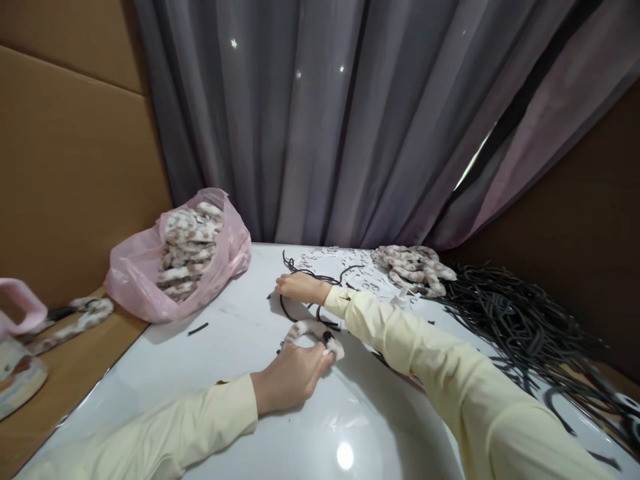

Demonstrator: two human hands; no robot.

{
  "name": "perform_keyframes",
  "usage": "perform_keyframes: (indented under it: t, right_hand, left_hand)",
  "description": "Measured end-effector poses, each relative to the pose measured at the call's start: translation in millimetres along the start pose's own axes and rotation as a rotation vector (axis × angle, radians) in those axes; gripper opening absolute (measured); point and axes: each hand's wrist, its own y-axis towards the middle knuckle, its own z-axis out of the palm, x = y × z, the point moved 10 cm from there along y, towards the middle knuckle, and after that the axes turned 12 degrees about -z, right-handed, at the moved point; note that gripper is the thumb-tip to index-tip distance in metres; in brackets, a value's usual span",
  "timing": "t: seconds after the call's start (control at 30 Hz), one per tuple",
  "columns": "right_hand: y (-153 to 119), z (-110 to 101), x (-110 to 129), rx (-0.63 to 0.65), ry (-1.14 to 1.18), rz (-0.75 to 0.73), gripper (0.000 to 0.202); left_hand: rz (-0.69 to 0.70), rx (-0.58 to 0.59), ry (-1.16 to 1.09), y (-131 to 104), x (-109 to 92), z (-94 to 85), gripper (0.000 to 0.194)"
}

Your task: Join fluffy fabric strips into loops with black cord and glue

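Observation:
My left hand (296, 375) is closed around a fluffy white-and-brown fabric tube (313, 327), bent into a curve just above the table. A dark spot shows on the tube near my thumb. Farther out, my right hand (301, 288) reaches over several thin black cords (287, 308) with its fingers drawn together. Whatever is between those fingers is too small or hidden to make out. The cords loop beneath and around that hand, between it and the fluffy tube.
A pink plastic bag (130, 273) full of fluffy tubes stands at the left. At the back right lie a fluffy pile (415, 267) and a tangle of black cords (515, 320). White scraps (365, 270), a short black piece (199, 329) and a pink-handled object (23, 300) are also around.

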Motion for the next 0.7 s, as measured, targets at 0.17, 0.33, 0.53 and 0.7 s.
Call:
perform_keyframes:
  t: [0.17, 0.33, 0.53, 0.7]
  right_hand:
    - [-12.2, -46.5, -49.9, -0.074, 0.021, 0.305, 0.027]
    - [-56.4, -85.0, -75.7, -0.104, 0.190, 0.528, 0.021]
    - [-158.1, -90.8, -24.7, -0.253, 0.681, 0.548, 0.036]
    - [-261.5, -35.1, 34.2, -0.156, 0.935, 0.638, 0.028]
  left_hand:
    - [-0.268, 0.094, -0.384, 9.7, 28.1, -1.7, 0.038]
    - [-0.390, 0.234, -0.790, 9.1, 36.9, 15.8, 0.043]
    - [-0.387, 0.126, -0.574, 9.9, 44.1, 11.4, 0.041]
    - [-0.373, 0.053, -0.429, 11.9, 44.6, 1.2, 0.035]
